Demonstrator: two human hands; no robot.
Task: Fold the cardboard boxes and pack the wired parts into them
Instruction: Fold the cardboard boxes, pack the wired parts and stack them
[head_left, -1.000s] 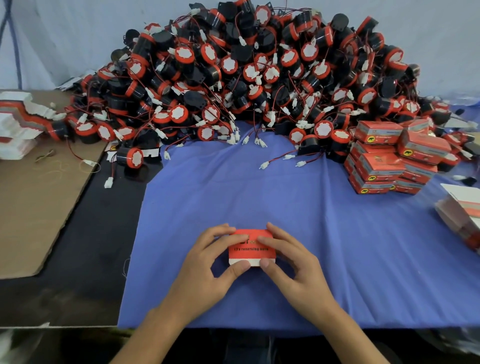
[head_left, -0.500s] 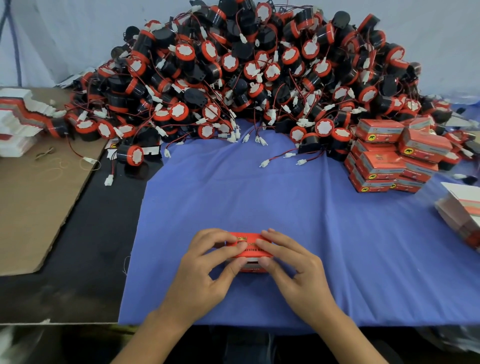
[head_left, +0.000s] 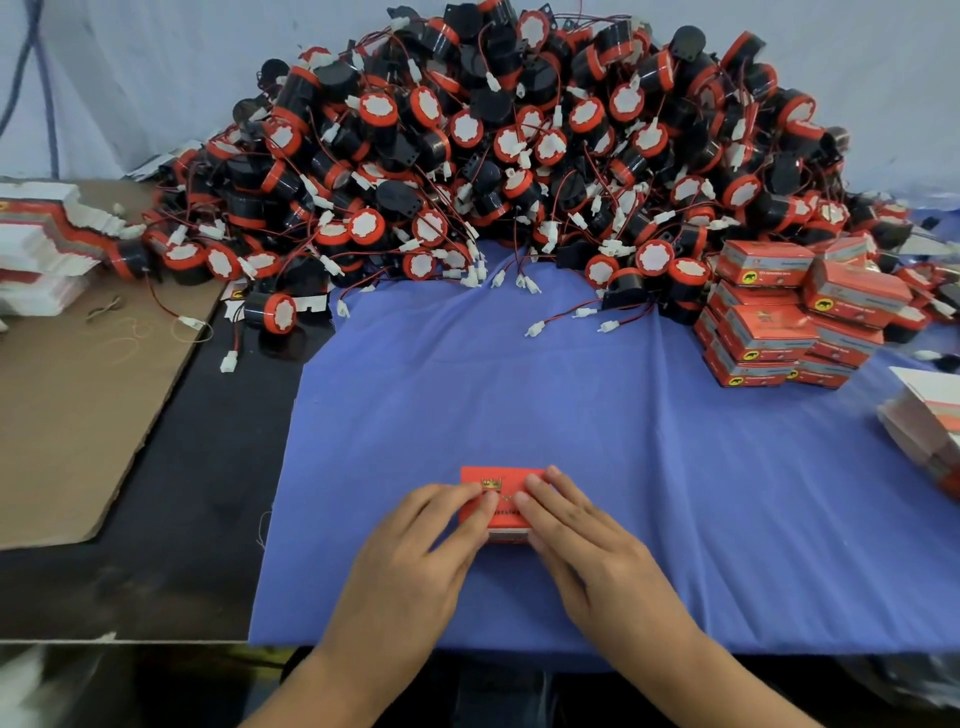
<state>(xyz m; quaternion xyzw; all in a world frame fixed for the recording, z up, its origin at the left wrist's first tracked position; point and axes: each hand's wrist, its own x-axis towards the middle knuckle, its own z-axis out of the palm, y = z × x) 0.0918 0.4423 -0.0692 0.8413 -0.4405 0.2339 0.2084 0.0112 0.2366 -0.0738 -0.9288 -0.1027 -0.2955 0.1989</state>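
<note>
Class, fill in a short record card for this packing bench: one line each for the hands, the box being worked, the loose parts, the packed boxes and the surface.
Left hand: fingers pressed flat on the red box
Right hand: fingers flat on the same box top
Box position: on the cloth, near the front edge
Wired parts: big heap at the back
Packed boxes: stacked at the right, beside the heap
Surface: blue cloth

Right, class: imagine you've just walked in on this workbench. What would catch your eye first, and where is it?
The huge heap of red-and-black wired parts piled at the back dominates. To its right stands a stack of closed red boxes, and up front on the blue cloth, the left hand and right hand rest on one small red box.
</note>
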